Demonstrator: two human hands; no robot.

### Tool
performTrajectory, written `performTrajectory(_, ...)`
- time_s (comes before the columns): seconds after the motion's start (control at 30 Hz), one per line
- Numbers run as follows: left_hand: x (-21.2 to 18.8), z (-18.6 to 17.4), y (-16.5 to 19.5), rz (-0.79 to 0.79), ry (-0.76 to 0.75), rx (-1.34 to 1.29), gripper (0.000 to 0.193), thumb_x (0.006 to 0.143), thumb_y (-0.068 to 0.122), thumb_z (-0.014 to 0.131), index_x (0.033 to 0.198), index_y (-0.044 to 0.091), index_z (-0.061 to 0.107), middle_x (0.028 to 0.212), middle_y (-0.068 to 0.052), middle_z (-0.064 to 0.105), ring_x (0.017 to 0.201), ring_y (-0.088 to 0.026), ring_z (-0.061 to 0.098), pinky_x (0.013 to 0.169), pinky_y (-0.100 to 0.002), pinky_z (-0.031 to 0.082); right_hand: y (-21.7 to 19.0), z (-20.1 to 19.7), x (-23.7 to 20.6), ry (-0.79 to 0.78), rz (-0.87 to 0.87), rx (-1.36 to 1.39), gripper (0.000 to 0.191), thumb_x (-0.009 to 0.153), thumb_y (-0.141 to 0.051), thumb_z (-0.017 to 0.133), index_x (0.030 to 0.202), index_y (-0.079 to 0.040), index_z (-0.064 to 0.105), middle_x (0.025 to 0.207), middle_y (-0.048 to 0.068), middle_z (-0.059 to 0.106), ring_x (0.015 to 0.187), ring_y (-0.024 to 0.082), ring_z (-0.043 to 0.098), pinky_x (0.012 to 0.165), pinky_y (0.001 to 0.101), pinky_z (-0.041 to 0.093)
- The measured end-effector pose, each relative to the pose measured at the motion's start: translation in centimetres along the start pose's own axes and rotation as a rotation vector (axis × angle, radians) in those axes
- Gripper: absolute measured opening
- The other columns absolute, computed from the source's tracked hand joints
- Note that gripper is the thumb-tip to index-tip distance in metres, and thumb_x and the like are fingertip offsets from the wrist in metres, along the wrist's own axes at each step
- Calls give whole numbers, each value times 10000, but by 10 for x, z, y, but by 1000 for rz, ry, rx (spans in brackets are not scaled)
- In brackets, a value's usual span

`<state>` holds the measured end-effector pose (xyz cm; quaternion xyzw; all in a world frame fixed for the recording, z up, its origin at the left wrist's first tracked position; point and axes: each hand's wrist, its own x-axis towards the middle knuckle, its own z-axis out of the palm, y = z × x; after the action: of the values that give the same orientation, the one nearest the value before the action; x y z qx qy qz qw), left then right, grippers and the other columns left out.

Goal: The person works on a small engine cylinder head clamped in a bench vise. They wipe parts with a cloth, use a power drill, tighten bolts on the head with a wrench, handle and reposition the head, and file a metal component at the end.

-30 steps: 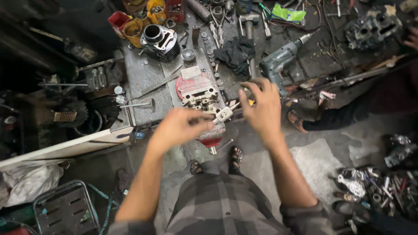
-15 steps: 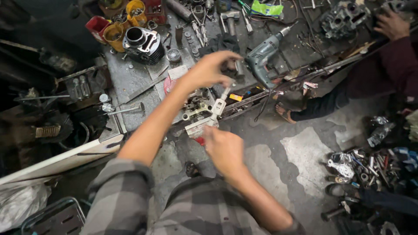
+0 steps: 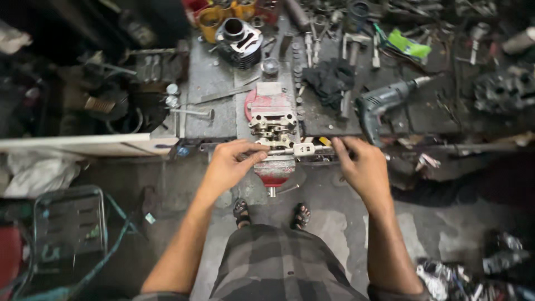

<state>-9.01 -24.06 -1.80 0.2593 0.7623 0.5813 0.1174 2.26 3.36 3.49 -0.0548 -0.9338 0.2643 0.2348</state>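
Note:
A red bench vise [image 3: 271,108] stands at the front edge of the workbench with a grey metal engine part [image 3: 272,126] clamped in its jaws. A long metal tap wrench [image 3: 304,150] lies crosswise over that part. My left hand [image 3: 229,163] grips the wrench's left handle, fingers curled around it. My right hand [image 3: 361,164] holds the right handle, next to the bench edge. Both forearms reach forward from my checked shirt.
A grey power drill [image 3: 380,102] lies right of the vise, a black rag [image 3: 330,78] behind it. An engine cylinder [image 3: 238,34] and yellow and red tubs [image 3: 212,16] sit at the back. A white board [image 3: 78,145] sticks out left. A metal stool frame [image 3: 67,220] stands lower left.
My left hand came back from the far bench to the wrench's left handle. My right hand moved up and right onto the other handle. The view has levelled over the vise.

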Motion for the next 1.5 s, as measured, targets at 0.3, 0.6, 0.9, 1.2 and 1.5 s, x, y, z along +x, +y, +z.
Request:
performTrajectory(0.3,131,95,4,207,-98,-97,310,850,6,695,1151,60,744,953,-67,792,862,-114,735,803,-284,580,-24,15,-69,-175,-171,99,188,948,-239,641,978,-118,782,658,186,663,568,375,661,516,485,508)
performTrajectory(0.6,44,90,51,104,142,227,223,949,253,751,1089,84,789,960,-79,797,823,-105,742,739,-285,557,26,-2,0,62,-248,135,300,986,-231,673,775,-21,642,745,164,645,712,353,634,657,462,495)
performTrajectory(0.9,-23,127,49,-109,543,125,219,904,106,709,1108,84,787,896,-72,793,734,-114,718,675,-275,559,80,-17,9,-202,-267,14,366,1051,-267,601,790,-15,654,732,227,641,683,434,639,616,538,488)
performTrajectory(1.2,110,132,47,209,31,-14,315,896,82,736,1210,75,713,1006,-71,789,863,-99,702,762,-288,559,20,8,-40,-393,-237,42,466,1054,-355,564,722,-70,722,611,225,641,564,418,652,571,518,519)
performTrajectory(1.5,-38,153,79,-303,350,122,390,827,282,818,1168,102,759,801,-124,792,614,-187,689,619,-305,550,62,2,57,-63,-478,251,171,1001,-167,660,1036,-5,704,970,172,655,904,372,618,785,448,500)
